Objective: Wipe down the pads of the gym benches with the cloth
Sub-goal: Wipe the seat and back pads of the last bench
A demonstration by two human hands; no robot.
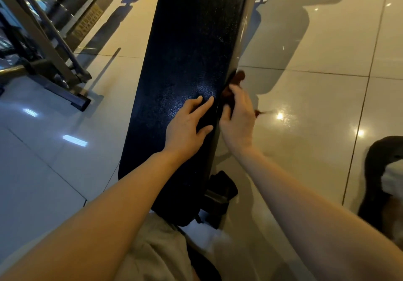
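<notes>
Step in hand: wiping right side edge of bench pad (187,62)
Left hand (187,123) flat on pad top, fingers straight and spread, grip apart, bracing
Right hand (237,115) at pad's right edge, grip clamped on dark reddish-brown cloth (236,79); cloth bunched against pad side, tip poking out beyond fingers
Pad top glossy near hands; far end not judged
Next move likely calls for sliding cloth along edge with steady pressure while left hand steadies pad
</notes>
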